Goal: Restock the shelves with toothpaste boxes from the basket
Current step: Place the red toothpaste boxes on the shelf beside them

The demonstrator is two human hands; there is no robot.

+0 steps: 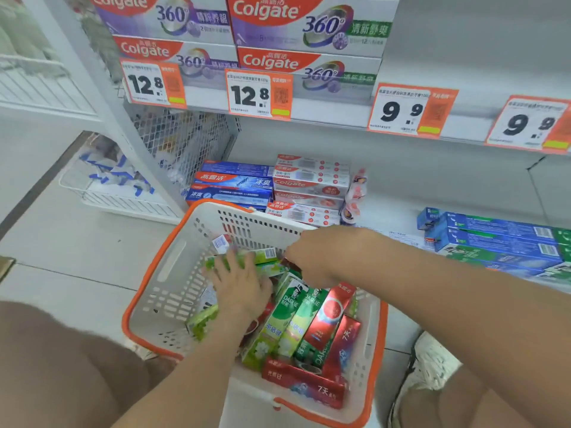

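A white basket with an orange rim (154,264) stands on the floor in front of the bottom shelf. It holds several green toothpaste boxes (293,319) and red ones (309,384). My left hand (239,282) lies inside it, fingers spread flat over a green box with a barcode end (265,254). My right hand (318,254) reaches in from the right with its fingers curled down at that box's end. What they hold is hidden. The bottom shelf carries stacks of blue boxes (231,183), red-and-white Colgate boxes (309,186) and blue-green boxes (500,239).
The shelf above holds purple Colgate 360 boxes (309,26) behind orange price tags (258,94). Bare shelf board (392,211) shows between the red-and-white and blue-green stacks. A white wire rack of blue-and-white packs (117,193) stands on the floor at left. My shoe (429,362) is beside the basket.
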